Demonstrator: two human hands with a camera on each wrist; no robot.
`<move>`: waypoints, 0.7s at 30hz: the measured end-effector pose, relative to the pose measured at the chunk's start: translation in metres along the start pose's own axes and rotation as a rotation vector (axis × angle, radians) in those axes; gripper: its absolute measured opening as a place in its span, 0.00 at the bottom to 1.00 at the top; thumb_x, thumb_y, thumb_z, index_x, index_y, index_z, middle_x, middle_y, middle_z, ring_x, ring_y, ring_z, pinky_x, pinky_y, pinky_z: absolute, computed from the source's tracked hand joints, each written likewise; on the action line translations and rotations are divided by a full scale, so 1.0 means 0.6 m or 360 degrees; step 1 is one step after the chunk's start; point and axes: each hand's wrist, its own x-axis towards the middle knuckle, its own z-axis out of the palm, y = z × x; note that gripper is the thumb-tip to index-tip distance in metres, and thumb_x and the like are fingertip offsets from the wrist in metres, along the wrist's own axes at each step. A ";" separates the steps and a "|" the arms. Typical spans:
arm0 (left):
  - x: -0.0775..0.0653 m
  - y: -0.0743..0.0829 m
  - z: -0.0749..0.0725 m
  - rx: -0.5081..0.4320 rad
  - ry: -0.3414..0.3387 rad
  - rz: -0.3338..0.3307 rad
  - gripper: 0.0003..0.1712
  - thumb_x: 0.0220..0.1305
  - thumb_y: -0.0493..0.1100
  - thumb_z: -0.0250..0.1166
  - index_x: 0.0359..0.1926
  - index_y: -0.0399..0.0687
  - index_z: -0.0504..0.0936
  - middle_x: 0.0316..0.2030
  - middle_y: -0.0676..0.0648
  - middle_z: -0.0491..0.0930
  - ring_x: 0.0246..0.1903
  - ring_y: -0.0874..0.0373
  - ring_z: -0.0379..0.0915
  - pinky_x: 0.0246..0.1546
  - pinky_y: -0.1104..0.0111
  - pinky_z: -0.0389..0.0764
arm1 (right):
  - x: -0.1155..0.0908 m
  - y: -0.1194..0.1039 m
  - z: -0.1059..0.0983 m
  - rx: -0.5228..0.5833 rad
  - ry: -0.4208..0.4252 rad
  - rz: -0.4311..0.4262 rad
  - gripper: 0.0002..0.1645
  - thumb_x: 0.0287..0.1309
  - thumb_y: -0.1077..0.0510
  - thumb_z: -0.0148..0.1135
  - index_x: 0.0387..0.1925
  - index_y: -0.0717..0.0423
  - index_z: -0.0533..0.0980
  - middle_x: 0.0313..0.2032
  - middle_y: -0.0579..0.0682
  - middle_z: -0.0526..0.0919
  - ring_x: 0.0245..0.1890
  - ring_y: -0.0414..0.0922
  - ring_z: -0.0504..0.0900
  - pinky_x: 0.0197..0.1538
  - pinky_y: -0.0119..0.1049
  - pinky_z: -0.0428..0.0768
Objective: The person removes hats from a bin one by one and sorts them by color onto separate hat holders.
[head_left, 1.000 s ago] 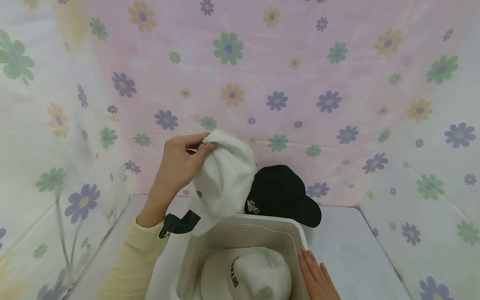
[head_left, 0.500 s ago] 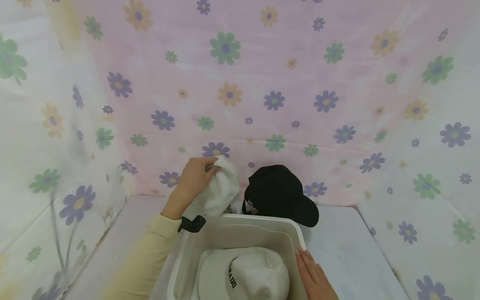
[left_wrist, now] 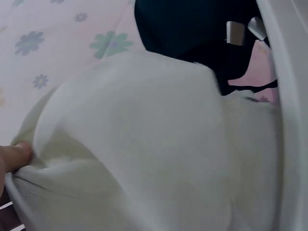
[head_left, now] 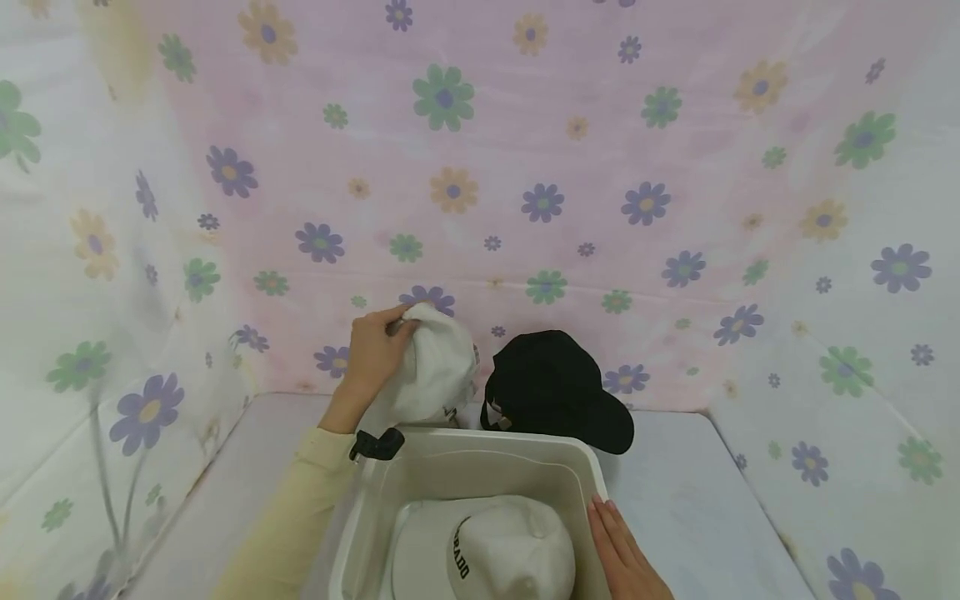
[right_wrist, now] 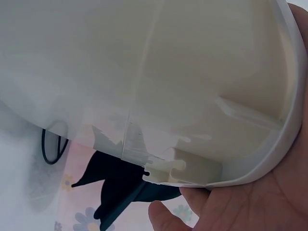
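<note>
My left hand (head_left: 375, 350) pinches the top of a white baseball cap (head_left: 438, 367) between thumb and fingers. That cap hangs behind the far rim of a cream plastic bin (head_left: 517, 435), its crown filling the left wrist view. A second white cap (head_left: 517, 542) lies inside the bin, dark lettering on its front. Straight fingers of my right hand (head_left: 626, 554) rest on the bin's right rim. In the right wrist view the palm (right_wrist: 250, 207) lies along the bin's lip. Behind the bin sits a black cap (head_left: 551, 383), right of the held one.
The bin stands on a white table (head_left: 675, 500). Flower-printed cloth (head_left: 480, 150) hangs at the back and both sides, close behind the caps. A dark wrist strap (head_left: 378, 444) is at my left sleeve (head_left: 292, 517).
My left hand lowered the white cap from above the bin's far left corner to behind its rim, then lifted it slightly. My right hand stayed on the rim.
</note>
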 end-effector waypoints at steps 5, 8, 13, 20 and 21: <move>0.021 -0.003 0.002 -0.0004 0.0050 -0.0004 0.20 0.71 0.40 0.65 0.59 0.31 0.81 0.50 0.29 0.84 0.46 0.38 0.85 0.47 0.49 0.85 | 0.000 -0.001 -0.001 0.0008 -0.0006 0.0029 0.61 0.65 0.19 0.42 0.79 0.61 0.52 0.81 0.42 0.44 0.80 0.33 0.38 0.73 0.17 0.40; 0.027 -0.007 0.011 0.0021 -0.0147 0.0011 0.20 0.72 0.40 0.64 0.58 0.29 0.81 0.50 0.29 0.84 0.46 0.38 0.85 0.47 0.50 0.85 | 0.001 -0.002 -0.001 0.0035 -0.0017 0.0050 0.61 0.64 0.19 0.44 0.79 0.61 0.53 0.81 0.40 0.42 0.80 0.32 0.37 0.72 0.16 0.39; 0.021 -0.030 0.021 0.0068 -0.0467 -0.0044 0.21 0.71 0.41 0.65 0.59 0.31 0.81 0.55 0.31 0.82 0.53 0.37 0.81 0.53 0.48 0.82 | 0.004 -0.003 0.002 0.0066 0.0000 0.0015 0.60 0.67 0.19 0.36 0.77 0.65 0.54 0.81 0.42 0.42 0.80 0.34 0.38 0.73 0.17 0.40; 0.011 -0.055 0.019 0.0092 -0.0727 -0.0141 0.35 0.70 0.50 0.66 0.71 0.39 0.70 0.69 0.32 0.69 0.67 0.32 0.67 0.63 0.41 0.72 | 0.001 -0.004 -0.002 0.0093 -0.0038 0.0083 0.62 0.64 0.19 0.41 0.78 0.63 0.53 0.81 0.43 0.46 0.80 0.32 0.38 0.72 0.14 0.41; 0.010 -0.058 0.020 0.0097 -0.0764 -0.0168 0.37 0.70 0.52 0.65 0.73 0.41 0.69 0.71 0.33 0.67 0.68 0.32 0.64 0.64 0.40 0.71 | 0.000 -0.004 -0.003 0.0098 -0.0045 0.0098 0.62 0.64 0.19 0.42 0.78 0.63 0.54 0.81 0.43 0.47 0.80 0.32 0.38 0.71 0.14 0.41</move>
